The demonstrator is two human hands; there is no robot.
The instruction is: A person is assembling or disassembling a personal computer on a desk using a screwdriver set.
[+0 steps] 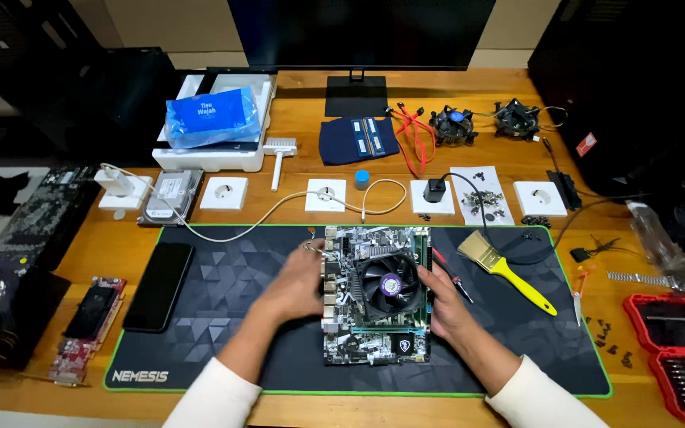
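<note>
**Both hands on the motherboard at the middle of the mat**

The motherboard [376, 297] lies flat on the black desk mat [231, 317], about midway along it and slightly toward the near edge. A round cooler fan [388, 284] sits on top of the board, between the two hands.

The left hand [299, 284] rests against the board's left edge, fingers curled loosely and partly open, the fingertips touching the edge beside the fan. It pinches nothing that can be made out. The right hand [445, 305] lies along the board's right edge, fingers held fairly straight and close together, pressed against the side of the board near the fan. Whether either hand actually lifts the board cannot be told.

Just right of the right hand lies a small screwdriver [455, 277], and farther right a yellow-handled brush [505, 272] rests at a slant on the mat. At the left end of the mat lies a dark phone [158, 285]. Beyond the mat's far edge a white cable [279, 208] loops across the wooden table [120, 246]. A red case of bits [683, 357] stands open at the near right.
</note>
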